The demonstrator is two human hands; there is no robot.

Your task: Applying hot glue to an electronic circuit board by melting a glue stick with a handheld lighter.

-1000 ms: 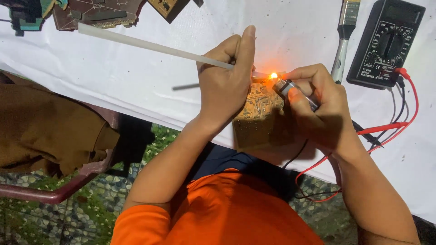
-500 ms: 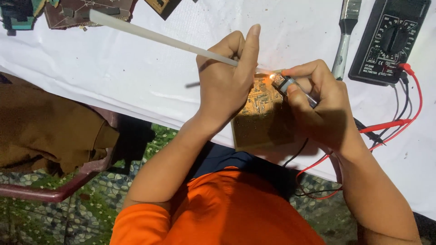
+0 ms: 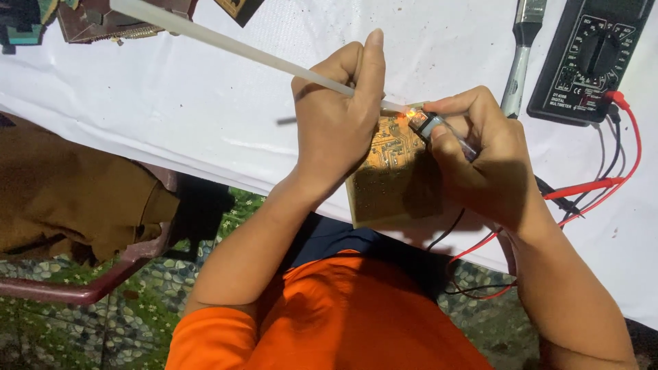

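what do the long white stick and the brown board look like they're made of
The stick looks like translucent, smooth plastic or glue, held in the left hand: milky and even along its length. The board looks like matte tan fibre or resin sheet with thin copper-like tracks glinting by the flame.

At the upper right of the frame we see a black multimeter [image 3: 596, 58] with red and black test leads [image 3: 589, 188] trailing below it, a metal-handled tool [image 3: 519, 65] just to its left, dark circuit boards [image 3: 103, 24] at the upper left, and a brown cloth [image 3: 65, 188] on a chair at the left.
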